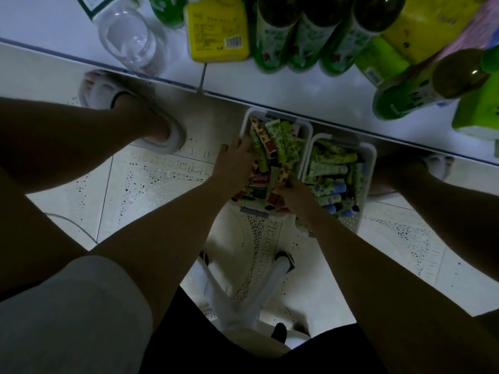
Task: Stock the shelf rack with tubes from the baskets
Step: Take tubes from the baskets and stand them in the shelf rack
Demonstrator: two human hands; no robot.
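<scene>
Left slipper (129, 114) on pale patterned floor tile (151, 168), close under the shelf edge. Left hand (237, 160) reaches into the left basket (249, 117), fingers curled down among the tubes; whether it holds one I cannot tell. Tubes in left basket (280, 141): green and red-patterned, mostly long axis running toward the shelf, a few lying across. Right hand (290, 193) at the near right part of the same basket, fingers pinched on a red-patterned tube (285, 174) that points up and away. Right basket (368, 157) touching beside it; its tubes (329, 168) lie mostly crosswise, caps to the right. White shelf (297, 87) above carries green bottles (305, 36), a yellow pack (218, 31) and a clear jar (129, 39). Dim light.
</scene>
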